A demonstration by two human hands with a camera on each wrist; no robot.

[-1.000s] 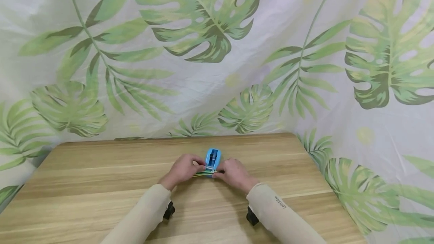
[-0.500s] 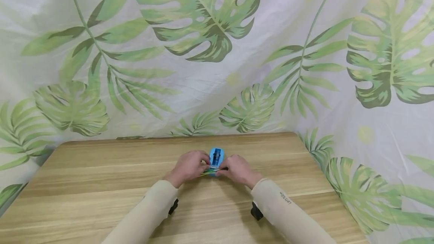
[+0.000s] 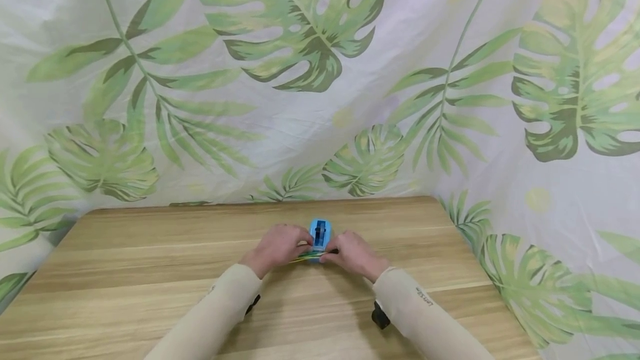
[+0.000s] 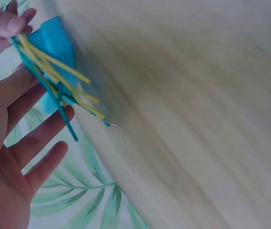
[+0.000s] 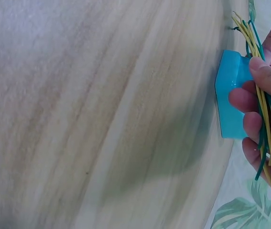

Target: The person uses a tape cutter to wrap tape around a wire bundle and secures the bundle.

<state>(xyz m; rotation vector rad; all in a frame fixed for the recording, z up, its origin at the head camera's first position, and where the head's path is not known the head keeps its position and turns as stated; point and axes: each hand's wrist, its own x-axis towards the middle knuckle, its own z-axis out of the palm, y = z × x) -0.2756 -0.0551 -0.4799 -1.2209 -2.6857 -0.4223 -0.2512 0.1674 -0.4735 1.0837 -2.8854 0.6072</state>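
Note:
A blue tape dispenser (image 3: 320, 228) stands near the back middle of the table, both hands close at its front end. My right hand (image 3: 353, 253) pinches a bundle of yellow and green wires (image 5: 263, 112) between thumb and fingers, across the dispenser's front. My left hand (image 3: 281, 246) reaches in from the other side. Its thumb and index fingertips come together behind the wires, right at the dispenser; I cannot tell what they pinch. In the left wrist view, this hand's other fingers (image 4: 45, 136) are spread beneath the loose wire ends.
The wood-grain table (image 3: 165, 282) reaches back to a leaf-patterned cloth (image 3: 280, 143) hung behind it and on the right. Black wrist cameras (image 3: 380, 315) sit under both light sleeves (image 3: 420, 310).
The tape dispenser has shifted slightly right and turned straighter. Both hands have moved a little to the right with it, the wires still between them.

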